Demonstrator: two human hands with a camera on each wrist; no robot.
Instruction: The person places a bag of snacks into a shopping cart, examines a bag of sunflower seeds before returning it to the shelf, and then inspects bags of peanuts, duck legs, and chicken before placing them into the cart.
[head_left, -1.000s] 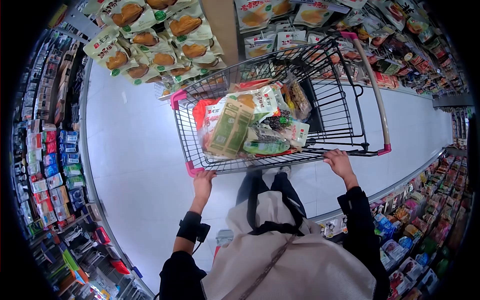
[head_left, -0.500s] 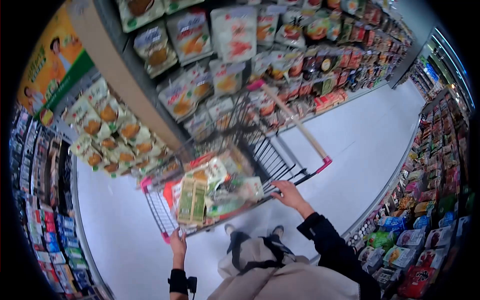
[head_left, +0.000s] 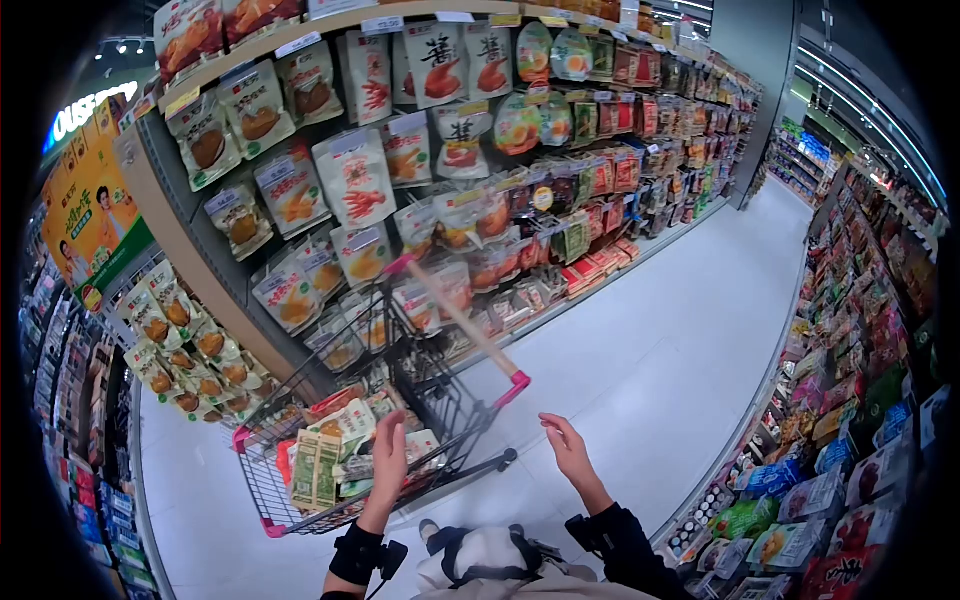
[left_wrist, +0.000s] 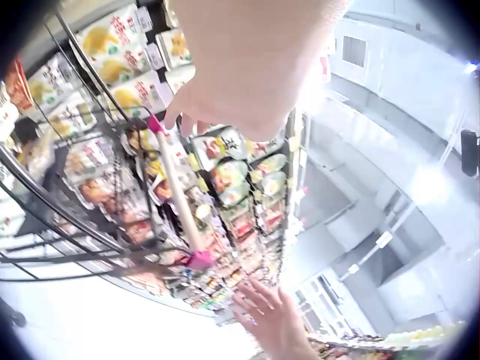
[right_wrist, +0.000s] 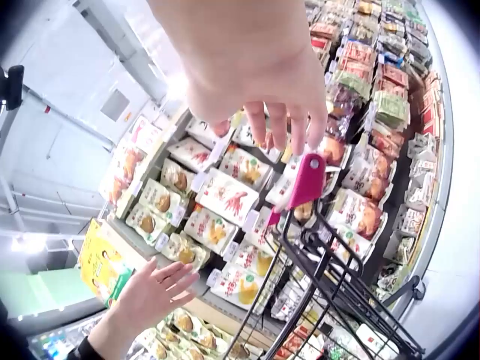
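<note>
A black wire shopping cart (head_left: 262, 485) with pink corner caps stands ahead and to the left in the head view. Its pale handle bar (head_left: 462, 322) points away to the right. Packaged foods lie in its basket, among them a green-and-tan package (head_left: 315, 470) and several bags. My left hand (head_left: 390, 458) is raised over the cart's near side, fingers fairly straight, holding nothing. Right of the cart, my right hand (head_left: 568, 448) hangs in the air with relaxed fingers, also holding nothing. In the right wrist view its fingers (right_wrist: 279, 124) overlap the pink handle end (right_wrist: 307, 180).
Behind the cart, a long shelf (head_left: 395, 20) carries hanging food pouches (head_left: 355, 180). A rack of bagged goods (head_left: 190, 350) stands at its left end, beside a yellow poster (head_left: 95, 225). More packaged goods (head_left: 790, 490) line the right side. Pale floor (head_left: 660, 350) runs between the shelves.
Both hands have come off the cart's side rim and risen. The cart has turned and sits further left in view. The head view has tilted up, showing more shelves and aisle.
</note>
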